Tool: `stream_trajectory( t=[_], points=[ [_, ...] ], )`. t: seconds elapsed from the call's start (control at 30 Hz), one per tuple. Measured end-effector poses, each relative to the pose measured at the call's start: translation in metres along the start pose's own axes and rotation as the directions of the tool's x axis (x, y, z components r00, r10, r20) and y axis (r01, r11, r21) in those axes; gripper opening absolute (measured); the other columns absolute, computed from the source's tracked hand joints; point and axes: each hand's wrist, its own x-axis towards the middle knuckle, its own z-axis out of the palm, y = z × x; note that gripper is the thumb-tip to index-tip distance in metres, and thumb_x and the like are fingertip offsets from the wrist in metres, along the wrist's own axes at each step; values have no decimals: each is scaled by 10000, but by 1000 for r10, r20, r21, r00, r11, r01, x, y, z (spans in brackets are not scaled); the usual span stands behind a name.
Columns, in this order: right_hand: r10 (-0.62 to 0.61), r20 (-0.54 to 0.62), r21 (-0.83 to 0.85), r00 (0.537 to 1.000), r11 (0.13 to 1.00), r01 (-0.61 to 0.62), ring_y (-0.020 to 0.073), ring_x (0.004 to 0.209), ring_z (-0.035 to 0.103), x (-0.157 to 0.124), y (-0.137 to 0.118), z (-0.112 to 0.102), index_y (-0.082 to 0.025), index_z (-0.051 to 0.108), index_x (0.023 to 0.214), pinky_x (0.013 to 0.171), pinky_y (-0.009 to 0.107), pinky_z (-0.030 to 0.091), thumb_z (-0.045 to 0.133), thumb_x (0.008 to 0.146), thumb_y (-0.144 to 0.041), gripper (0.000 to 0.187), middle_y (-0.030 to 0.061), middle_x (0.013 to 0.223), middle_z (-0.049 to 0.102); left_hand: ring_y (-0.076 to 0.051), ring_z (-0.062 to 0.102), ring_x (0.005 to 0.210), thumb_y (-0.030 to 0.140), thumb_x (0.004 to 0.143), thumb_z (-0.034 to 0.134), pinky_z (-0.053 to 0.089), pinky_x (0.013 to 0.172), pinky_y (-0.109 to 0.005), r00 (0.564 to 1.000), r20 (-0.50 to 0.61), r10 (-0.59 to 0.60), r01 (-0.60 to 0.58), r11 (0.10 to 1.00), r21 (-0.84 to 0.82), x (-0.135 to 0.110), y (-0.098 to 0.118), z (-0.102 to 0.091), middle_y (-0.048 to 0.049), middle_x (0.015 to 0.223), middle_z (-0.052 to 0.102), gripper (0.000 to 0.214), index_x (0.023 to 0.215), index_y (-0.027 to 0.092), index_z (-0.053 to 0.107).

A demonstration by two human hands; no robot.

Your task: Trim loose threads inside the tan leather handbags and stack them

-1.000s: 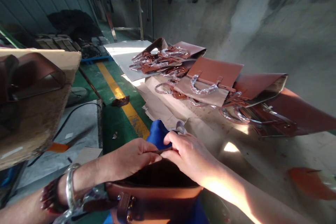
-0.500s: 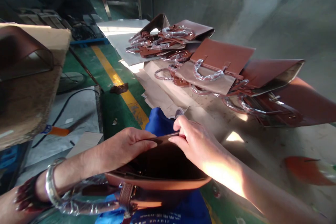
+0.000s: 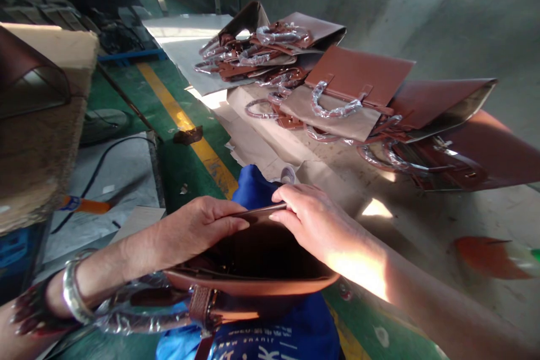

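Observation:
A brown leather handbag (image 3: 253, 284) rests on my lap over blue cloth (image 3: 270, 337), its mouth open and dark inside. My left hand (image 3: 194, 230) pinches the far rim of the bag from the left, fingers closed on the edge. My right hand (image 3: 312, 222) grips the same far rim from the right, fingers curled over it. The bag's handle, wrapped in clear plastic (image 3: 126, 320), hangs at the lower left below my left wrist, which wears a silver bangle (image 3: 70, 292).
Several brown handbags with plastic-wrapped handles (image 3: 337, 107) lie in a row on brown paper (image 3: 261, 146) along the grey wall. A green floor with a yellow stripe (image 3: 198, 146) runs ahead. A cardboard-topped stack (image 3: 37, 140) stands at left. An orange-handled tool (image 3: 82, 203) lies on the floor.
The view has tilted downward, so the bags ahead sit higher in frame. Both hands have kept their grip on the bag's far rim, and the mouth has spread wider.

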Motion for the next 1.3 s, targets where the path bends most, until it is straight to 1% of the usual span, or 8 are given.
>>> stream_trajectory(
  t=[0.27,0.4,0.5,0.6,0.73,0.93,1.07,1.3],
  points=[
    [2,38,4,999,1000,-2,166,793,581,1,-1,-1,-175,543,863,720,273,408,582,857,-150,46,28,823,636,-158,602,811,368,825,479,440,699,-179,1000,-21,0,1,998,57,6,1,-4,22,864,692,333,1031,194,674],
    [1,-35,65,999,998,1,138,715,561,-5,0,2,-202,471,974,671,256,400,593,835,-141,195,4,840,614,-168,606,855,362,832,476,442,735,-193,1000,-5,2,-2,1000,16,5,3,-5,15,933,698,356,1083,185,656],
    [-38,-52,33,998,999,40,133,709,538,-9,0,5,-207,466,868,671,256,385,552,855,-143,107,-13,776,590,-168,608,862,340,839,471,439,741,-203,1000,4,12,-12,1000,13,4,4,-5,20,935,698,344,1088,191,654],
    [-47,-11,-10,999,999,47,132,685,526,-8,-1,5,-198,467,762,640,254,367,536,883,-208,140,-19,708,581,-173,608,891,328,839,466,432,783,-220,1000,-9,24,-23,999,33,5,2,-5,15,951,695,327,1061,188,661],
    [-45,67,-18,997,999,46,145,710,555,-4,-2,3,-192,523,763,637,258,364,569,881,-346,200,-6,732,623,-174,601,929,324,842,460,422,817,-226,998,-25,50,-48,996,72,6,-1,-5,18,975,692,303,1023,200,669],
    [-117,164,-101,980,986,135,141,671,566,-2,-4,-1,-173,583,693,652,275,362,492,911,-197,238,5,688,632,-171,603,846,363,834,476,446,764,-225,1000,6,4,-4,1000,13,4,3,-6,3,909,690,321,1019,174,658],
    [-67,200,-203,978,973,108,172,674,599,-3,-9,-4,-183,613,703,625,299,347,520,888,-202,209,19,712,667,-144,584,724,377,823,503,442,638,-194,998,53,-20,22,999,-34,2,5,-7,6,822,679,314,976,151,657],
    [66,127,-334,990,942,-20,196,605,625,0,-15,-5,-204,619,697,513,294,273,502,891,-261,234,28,678,684,-141,576,798,358,847,490,433,674,-176,998,35,58,-57,998,-22,2,-9,-6,4,881,675,317,1034,165,658]
  ],
)
